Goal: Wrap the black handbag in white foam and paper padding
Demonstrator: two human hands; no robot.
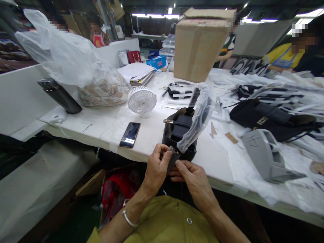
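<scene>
My left hand (157, 166) and my right hand (190, 176) meet at the table's front edge, both pinched closed on the lower end of a dark strap (174, 158). The strap runs up and away inside a clear plastic sleeve (201, 113). Right behind my hands a black handbag (178, 133) with a gold clasp stands open on the white table (152, 131). A silver bangle sits on my left wrist.
A phone (130, 134) lies left of the bag, with a small white fan (142, 100) behind it. A dark flask (60, 96) and a big plastic bag (76, 64) stand at the left. A cardboard box (199, 44), more black bags (268, 116), a grey tape dispenser (265, 155) and other people lie beyond.
</scene>
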